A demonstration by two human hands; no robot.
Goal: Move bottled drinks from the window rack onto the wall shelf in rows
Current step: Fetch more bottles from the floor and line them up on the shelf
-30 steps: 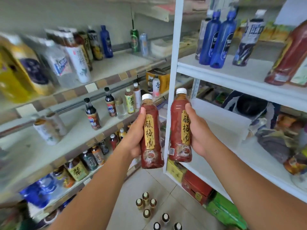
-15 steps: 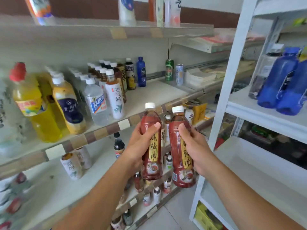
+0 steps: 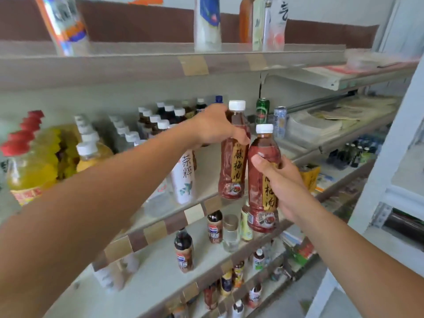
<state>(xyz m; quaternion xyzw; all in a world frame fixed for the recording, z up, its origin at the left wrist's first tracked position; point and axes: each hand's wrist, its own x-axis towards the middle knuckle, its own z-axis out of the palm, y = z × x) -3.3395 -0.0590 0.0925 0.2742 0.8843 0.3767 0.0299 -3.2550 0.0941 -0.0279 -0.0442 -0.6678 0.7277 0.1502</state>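
Note:
My left hand (image 3: 214, 127) grips the shoulder of a dark red bottle (image 3: 232, 166) with a white cap and yellow label, holding it over the front part of the wall shelf (image 3: 206, 206). Just right of it and a little lower, my right hand (image 3: 283, 187) grips a second identical red bottle (image 3: 260, 177) around its middle, in front of the shelf edge. The two bottles nearly touch. Rows of bottles stand on the shelf to the left, among them a white tea bottle (image 3: 183, 180).
Yellow drinks with red caps (image 3: 27, 161) fill the shelf's left end. A green can (image 3: 262, 110) and a blue-white can (image 3: 280, 121) stand at the back right. A white rack post (image 3: 390, 161) rises at right. Lower shelves hold cola bottles (image 3: 183, 251).
The view has swung further toward the wall shelf. My left hand has raised its bottle and carried it forward over the shelf; my right hand and its bottle trail lower.

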